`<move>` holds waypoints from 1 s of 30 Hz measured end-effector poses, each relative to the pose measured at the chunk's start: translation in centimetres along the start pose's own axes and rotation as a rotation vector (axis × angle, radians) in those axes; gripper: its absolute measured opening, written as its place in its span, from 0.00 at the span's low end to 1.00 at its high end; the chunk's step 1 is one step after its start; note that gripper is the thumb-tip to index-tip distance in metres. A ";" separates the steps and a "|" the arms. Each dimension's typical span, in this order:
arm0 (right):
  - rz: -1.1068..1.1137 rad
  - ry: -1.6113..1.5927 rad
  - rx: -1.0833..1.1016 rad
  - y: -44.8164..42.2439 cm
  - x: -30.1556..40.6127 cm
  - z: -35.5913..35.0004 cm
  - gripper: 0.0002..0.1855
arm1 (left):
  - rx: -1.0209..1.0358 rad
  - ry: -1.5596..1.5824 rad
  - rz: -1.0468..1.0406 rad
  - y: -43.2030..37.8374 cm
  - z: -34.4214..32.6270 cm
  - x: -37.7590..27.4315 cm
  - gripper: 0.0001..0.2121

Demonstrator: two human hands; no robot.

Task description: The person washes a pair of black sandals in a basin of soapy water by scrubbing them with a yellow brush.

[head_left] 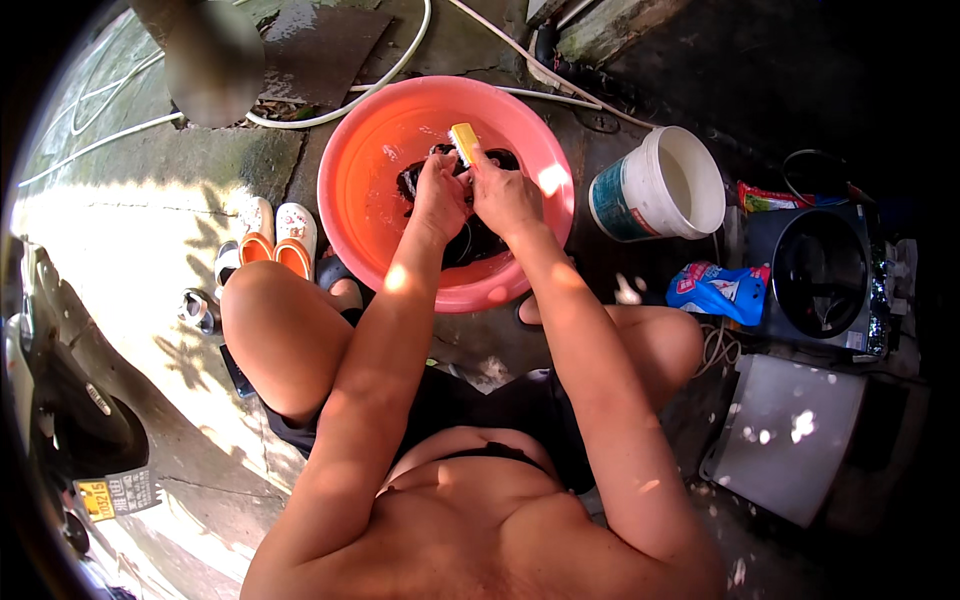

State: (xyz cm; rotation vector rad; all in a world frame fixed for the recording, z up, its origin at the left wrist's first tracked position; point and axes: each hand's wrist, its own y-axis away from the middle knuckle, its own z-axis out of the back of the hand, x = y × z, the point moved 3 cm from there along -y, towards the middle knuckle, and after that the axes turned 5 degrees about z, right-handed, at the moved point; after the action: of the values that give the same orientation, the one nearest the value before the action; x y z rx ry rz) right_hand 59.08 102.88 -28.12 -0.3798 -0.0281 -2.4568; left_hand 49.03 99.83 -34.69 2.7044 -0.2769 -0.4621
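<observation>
A pink plastic basin [352,217] holding water stands on the ground in front of me. Over it, my right hand [508,196] grips a scrubbing brush [466,141] with a yellow back and pale bristles. Close beside it, my left hand [441,196] has its fingers curled on a dark, wet item [411,181], apparently a shoe or a piece of cloth. More dark material [476,244] lies in the basin below my wrists. My hands partly cover these dark things, so their outlines are unclear.
A white bucket [626,196] stands right of the basin. Beyond it are a blue packet [720,292], a black appliance [761,247] and a grey box [787,427]. White-and-orange clogs [296,232] sit at left. A pale hose [409,60] curves behind the basin; a parked vehicle [97,420] is far left.
</observation>
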 end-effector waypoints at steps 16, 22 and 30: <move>-0.059 -0.006 0.000 0.2 0.3 0.5 0.23 | 0.437 0.400 0.183 -1.3 1.2 0.1 0.18; -0.031 -0.182 -0.112 8.9 -0.6 -1.3 0.25 | 0.001 0.218 0.040 0.0 1.5 -0.7 0.13; -0.019 -0.060 -0.030 0.4 2.2 -0.3 0.24 | 0.425 0.374 0.091 -1.1 4.7 -1.0 0.17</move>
State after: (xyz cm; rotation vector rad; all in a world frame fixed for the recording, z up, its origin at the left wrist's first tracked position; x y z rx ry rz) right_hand 57.61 101.17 -27.82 -0.4678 -0.0207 -2.4662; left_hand 46.58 99.49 -38.91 3.0947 -0.4280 0.1538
